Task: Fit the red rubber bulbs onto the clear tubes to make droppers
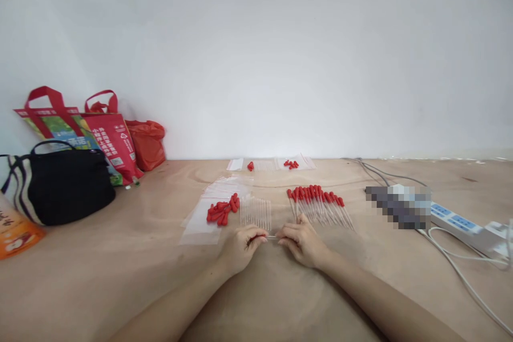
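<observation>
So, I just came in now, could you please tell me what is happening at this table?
A person works with two bare hands at the wooden table. The left hand pinches a red bulb at one end of a thin clear tube; the right hand holds the other end. Beyond them lie loose red bulbs, a row of bare tubes and, to the right, tubes with bulbs on.
</observation>
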The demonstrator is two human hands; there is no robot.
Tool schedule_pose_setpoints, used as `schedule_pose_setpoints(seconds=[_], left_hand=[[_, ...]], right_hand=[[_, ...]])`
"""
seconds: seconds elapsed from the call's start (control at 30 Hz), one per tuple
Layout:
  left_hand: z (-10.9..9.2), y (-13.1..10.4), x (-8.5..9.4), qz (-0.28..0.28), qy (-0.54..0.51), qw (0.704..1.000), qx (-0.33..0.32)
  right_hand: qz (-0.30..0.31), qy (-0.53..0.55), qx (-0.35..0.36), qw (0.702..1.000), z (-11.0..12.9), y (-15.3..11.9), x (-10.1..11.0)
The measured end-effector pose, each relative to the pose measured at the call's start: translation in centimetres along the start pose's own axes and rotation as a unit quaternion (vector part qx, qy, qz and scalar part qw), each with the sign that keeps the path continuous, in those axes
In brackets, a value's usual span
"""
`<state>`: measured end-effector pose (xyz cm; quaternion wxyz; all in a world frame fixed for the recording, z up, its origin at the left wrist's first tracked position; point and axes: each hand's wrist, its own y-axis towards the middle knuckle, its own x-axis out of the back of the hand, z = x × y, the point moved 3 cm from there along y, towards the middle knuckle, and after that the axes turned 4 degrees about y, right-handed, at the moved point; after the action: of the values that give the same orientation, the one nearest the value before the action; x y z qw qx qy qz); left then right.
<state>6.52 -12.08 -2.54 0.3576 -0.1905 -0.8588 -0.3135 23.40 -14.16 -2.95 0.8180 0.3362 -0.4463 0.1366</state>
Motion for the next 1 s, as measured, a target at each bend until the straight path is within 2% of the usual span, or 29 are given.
schedule_pose_setpoints(seconds=[0.23,0.4,0.8,1.0], left_hand=[[-0.1,-0.1,-0.1,-0.002,0.016,1.000,-0.015],[0.0,-0.1,-0.2,-0.006,0.019,1.000,-0.023],[-0.9,-0.2,-0.3,0.012,0.028,0.997,-0.064],[-0.1,0.4,0.2,0.004,0.058,0.996,-0.071]], right_hand=[[-0.025,-0.066,0.014,0.997,0.4,0.2,0.3],[-0.038,-0.042,-0.008,0.998,0.6,0.2,0.0],[0.023,0.023,-0.074,0.997,1.0,0.8,-0.6],[0.044,0.024,-0.076,0.996,1.3,1.2,0.4]])
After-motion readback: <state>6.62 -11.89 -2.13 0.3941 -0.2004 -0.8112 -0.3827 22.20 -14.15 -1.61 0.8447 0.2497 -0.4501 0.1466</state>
